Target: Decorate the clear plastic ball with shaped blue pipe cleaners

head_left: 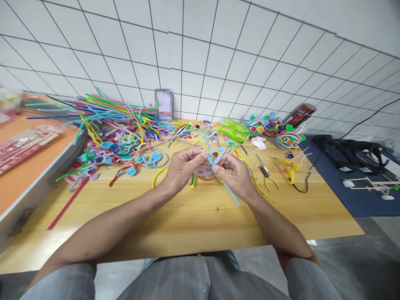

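A light-blue pipe cleaner (pixel 221 151) is bent into a small triangle, held up between both hands over the table. My left hand (pixel 186 163) pinches its left side between thumb and fingers. At its lower right corner my right hand (pixel 234 173) grips it, and a straight tail of the pipe cleaner hangs down below that hand. Behind and beneath the hands sits a round, clear-looking object (pixel 204 173) with an orange rim, mostly hidden by them. A short yellow pipe cleaner (pixel 159 177) lies curved beside my left wrist.
A heap of coloured pipe cleaners (pixel 125 125) covers the back left of the wooden table (pixel 187 225). On the right lie a yellow glue gun (pixel 292 170), yellow-handled pliers (pixel 268 177) and several decorated figures (pixel 287 139). A green packet (pixel 234 130) rests near the tiled wall.
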### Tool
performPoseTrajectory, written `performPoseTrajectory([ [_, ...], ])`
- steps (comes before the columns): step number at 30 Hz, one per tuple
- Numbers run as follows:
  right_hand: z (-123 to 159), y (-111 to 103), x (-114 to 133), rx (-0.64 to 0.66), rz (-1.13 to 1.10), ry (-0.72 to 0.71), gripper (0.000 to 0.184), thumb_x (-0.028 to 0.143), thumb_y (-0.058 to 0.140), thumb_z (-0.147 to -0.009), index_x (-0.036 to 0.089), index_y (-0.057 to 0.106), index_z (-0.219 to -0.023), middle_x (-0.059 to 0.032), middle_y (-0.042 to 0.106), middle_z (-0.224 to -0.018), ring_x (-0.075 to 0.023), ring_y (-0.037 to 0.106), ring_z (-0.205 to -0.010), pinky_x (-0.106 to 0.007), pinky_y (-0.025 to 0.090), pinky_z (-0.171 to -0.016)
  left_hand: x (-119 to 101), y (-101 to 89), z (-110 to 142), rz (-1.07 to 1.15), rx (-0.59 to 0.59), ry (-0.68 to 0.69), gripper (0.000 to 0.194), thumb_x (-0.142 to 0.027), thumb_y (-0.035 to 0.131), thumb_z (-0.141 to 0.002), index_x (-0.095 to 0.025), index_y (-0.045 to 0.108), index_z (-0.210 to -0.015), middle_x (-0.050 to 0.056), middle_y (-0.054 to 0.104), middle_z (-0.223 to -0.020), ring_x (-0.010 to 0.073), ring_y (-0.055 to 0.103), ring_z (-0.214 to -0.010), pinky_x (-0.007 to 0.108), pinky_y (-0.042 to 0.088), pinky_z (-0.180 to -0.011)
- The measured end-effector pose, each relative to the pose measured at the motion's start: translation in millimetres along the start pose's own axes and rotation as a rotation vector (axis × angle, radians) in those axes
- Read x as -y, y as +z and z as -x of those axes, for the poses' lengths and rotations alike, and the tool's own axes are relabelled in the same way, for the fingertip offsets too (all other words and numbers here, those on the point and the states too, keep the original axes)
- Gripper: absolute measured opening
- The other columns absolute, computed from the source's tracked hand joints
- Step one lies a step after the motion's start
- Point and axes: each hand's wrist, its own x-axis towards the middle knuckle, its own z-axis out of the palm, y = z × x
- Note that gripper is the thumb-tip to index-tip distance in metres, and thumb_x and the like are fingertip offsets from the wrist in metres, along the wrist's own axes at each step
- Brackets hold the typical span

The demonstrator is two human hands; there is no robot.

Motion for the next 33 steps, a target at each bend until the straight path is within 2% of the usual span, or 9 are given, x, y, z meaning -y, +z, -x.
performPoseTrajectory([
  [5,1,0,-1,0.040,-0.100,0.069,0.018,0.034,0.074,-0.085,0.021,0.061,-0.082,0.0049,0.061,-0.067,-0.0111,0.057,-0.060,-0.025,0.045,-0.059,-5,0.3,2,-0.095,-0.038,0.066,0.041,-0.055,0.090,-0.073,-0.016,0.081,-0.079,0.004,0.079,-0.071,0.0165,0.072,-0.066,0.026,0.059,-0.067],
  [10,-2,-2,-1,0.075,-0.237,0.131,0.029,0.047,0.076,-0.086,0.021,0.063,-0.082,0.0024,0.068,-0.068,-0.0121,0.060,-0.060,-0.026,0.048,-0.062,-6,0.4,2,-0.070,-0.057,0.102,0.041,-0.054,0.091,-0.071,-0.016,0.081,-0.077,0.004,0.079,-0.071,0.0171,0.073,-0.068,0.026,0.060,-0.069],
  [14,-3,-2,0,0.025,-0.189,0.146,0.033,0.047,0.078,-0.084,0.022,0.059,-0.072,0.0032,0.063,-0.062,-0.0121,0.057,-0.058,-0.026,0.044,-0.059,-1,0.0,1,-0.041,-0.049,0.078,0.043,-0.056,0.092,-0.070,-0.015,0.081,-0.078,0.005,0.078,-0.070,0.0178,0.074,-0.069,0.027,0.061,-0.069],
  [19,-3,-2,1,-0.009,-0.136,0.138,0.027,0.040,0.070,-0.085,0.022,0.058,-0.069,0.0043,0.056,-0.057,-0.0112,0.049,-0.054,-0.026,0.038,-0.055,3,-3.6,-2,0.028,0.040,0.039,0.041,-0.058,0.083,-0.082,-0.017,0.079,-0.088,0.003,0.078,-0.077,0.0168,0.074,-0.071,0.027,0.062,-0.069],
  [21,-3,-2,1,-0.024,-0.123,0.121,0.024,0.038,0.068,-0.085,0.022,0.057,-0.070,0.0045,0.056,-0.058,-0.0110,0.049,-0.054,-0.026,0.038,-0.055,3,-4.0,-2,0.023,0.071,0.038,0.043,-0.059,0.081,-0.084,-0.016,0.077,-0.085,0.003,0.076,-0.074,0.0160,0.072,-0.066,0.027,0.061,-0.065],
  [26,-1,1,2,-0.039,-0.088,0.057,0.023,0.035,0.069,-0.085,0.023,0.055,-0.071,0.0053,0.055,-0.061,-0.0106,0.049,-0.055,-0.026,0.037,-0.054,1,-1.4,-1,-0.071,0.077,0.058,0.044,-0.056,0.087,-0.077,-0.014,0.073,-0.078,0.001,0.070,-0.062,0.0133,0.065,-0.055,0.025,0.058,-0.059],
  [30,0,3,0,-0.025,-0.093,0.035,0.025,0.034,0.071,-0.086,0.023,0.053,-0.071,0.0062,0.054,-0.061,-0.0106,0.049,-0.055,-0.025,0.039,-0.054,1,-0.7,-2,-0.017,0.080,0.021,0.044,-0.054,0.091,-0.072,-0.014,0.074,-0.079,0.002,0.072,-0.062,0.0138,0.067,-0.055,0.025,0.059,-0.059],
  [33,0,-1,-5,-0.007,-0.075,-0.009,0.021,0.036,0.066,-0.094,0.022,0.060,-0.079,0.0036,0.062,-0.067,-0.0128,0.056,-0.059,-0.027,0.046,-0.059,0,-1.8,-3,0.063,0.082,-0.038,0.043,-0.051,0.093,-0.069,-0.013,0.074,-0.076,0.003,0.074,-0.064,0.0131,0.068,-0.054,0.024,0.059,-0.058],
])
